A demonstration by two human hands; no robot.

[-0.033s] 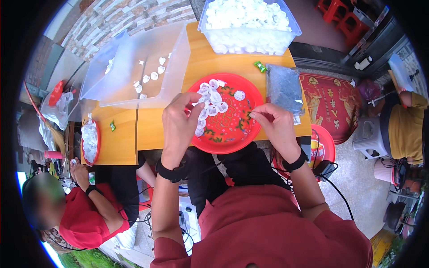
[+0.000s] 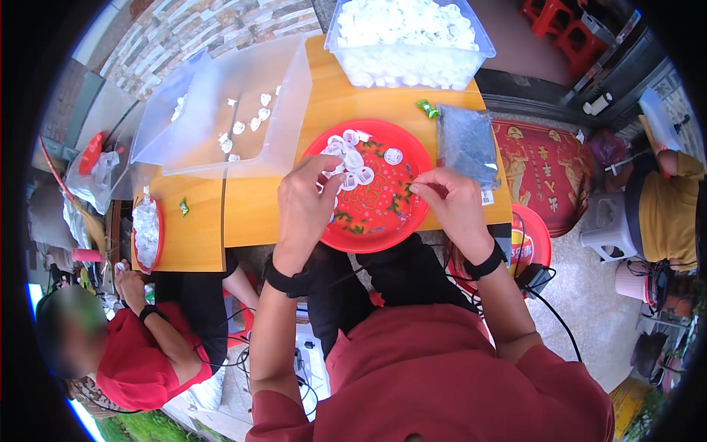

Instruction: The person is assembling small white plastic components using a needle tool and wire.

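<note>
A round red tray [image 2: 383, 221] lies at the near edge of a wooden table [image 2: 258, 206], with several small white plastic pieces [image 2: 353, 158] heaped on its far left part. My left hand [image 2: 303, 210] reaches over the tray's left side, and its fingertips close on one white piece at the edge of the heap. My right hand [image 2: 455, 206] hovers over the tray's right rim with thumb and forefinger pinched together on something very small. Both wrists wear black bands.
A clear bin [image 2: 482, 51] full of white pieces stands at the table's far edge. A larger clear bin [image 2: 294, 110] holding a few pieces sits far left. A blue-grey plastic bag [image 2: 465, 144] and a green bit [image 2: 427, 109] lie right of the tray. A person in red [image 2: 147, 353] works lower left beside another red tray [image 2: 158, 239].
</note>
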